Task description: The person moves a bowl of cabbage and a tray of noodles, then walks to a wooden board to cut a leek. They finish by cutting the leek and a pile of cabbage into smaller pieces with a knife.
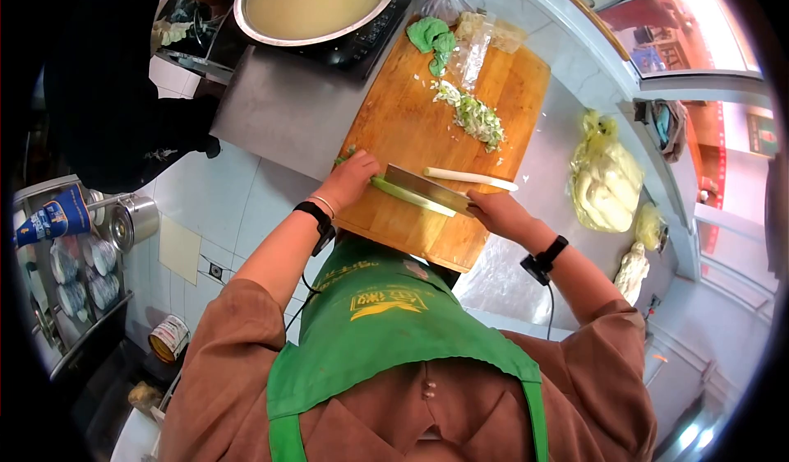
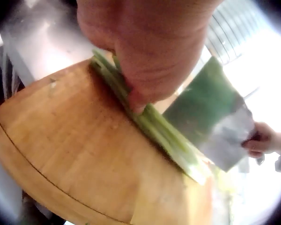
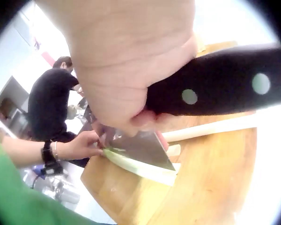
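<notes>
My left hand (image 1: 353, 179) pinches a green onion (image 1: 423, 200) against the wooden cutting board (image 1: 393, 121), near its left edge. In the left wrist view the green stalk (image 2: 166, 137) looks split lengthwise. My right hand (image 1: 503, 214) grips a cleaver by its black handle (image 3: 220, 84), which has round rivets. The broad cleaver blade (image 1: 423, 185) lies along the held onion, its far end close to my left fingers. A second, white onion stalk (image 1: 470, 177) rests on the board just beyond the blade. Farther back lies a pile of chopped green onion (image 1: 479, 123).
Green leaves (image 1: 431, 36) and clear plastic packaging (image 1: 475, 55) are at the board's far end. A large pan of cloudy liquid (image 1: 316, 2) stands on a cooker at back left. Yellowish bags (image 1: 606, 182) lie right of the board. Another person in black (image 1: 107, 92) is at the left.
</notes>
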`<state>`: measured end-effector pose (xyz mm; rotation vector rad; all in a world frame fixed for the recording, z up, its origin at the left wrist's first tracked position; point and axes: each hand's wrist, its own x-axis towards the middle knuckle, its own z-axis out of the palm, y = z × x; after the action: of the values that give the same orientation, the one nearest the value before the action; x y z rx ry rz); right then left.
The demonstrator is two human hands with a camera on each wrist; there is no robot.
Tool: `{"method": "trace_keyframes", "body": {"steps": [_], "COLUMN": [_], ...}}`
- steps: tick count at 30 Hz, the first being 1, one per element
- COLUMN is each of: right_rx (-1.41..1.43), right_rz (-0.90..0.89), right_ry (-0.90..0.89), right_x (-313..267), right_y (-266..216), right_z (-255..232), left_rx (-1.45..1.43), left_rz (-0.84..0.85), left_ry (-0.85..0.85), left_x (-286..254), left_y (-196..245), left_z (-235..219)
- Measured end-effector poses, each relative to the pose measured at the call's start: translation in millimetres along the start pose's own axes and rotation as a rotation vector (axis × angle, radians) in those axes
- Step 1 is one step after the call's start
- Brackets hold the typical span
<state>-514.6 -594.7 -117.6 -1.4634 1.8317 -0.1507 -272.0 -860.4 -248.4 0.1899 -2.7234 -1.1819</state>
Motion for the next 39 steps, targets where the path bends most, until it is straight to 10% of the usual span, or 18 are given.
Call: {"method": "trace_keyframes", "body": {"steps": [39], "right_rx": [-0.175], "right_rz": [0.087], "right_ry": [0.170], "right_x": [-41], "right_y": [36], "right_z": [71], "left_rx": [0.036], "left_rz": [-0.123], "left_ry": [-0.237], "left_x": [31], "left_y": [4], "left_z": [-13]}}
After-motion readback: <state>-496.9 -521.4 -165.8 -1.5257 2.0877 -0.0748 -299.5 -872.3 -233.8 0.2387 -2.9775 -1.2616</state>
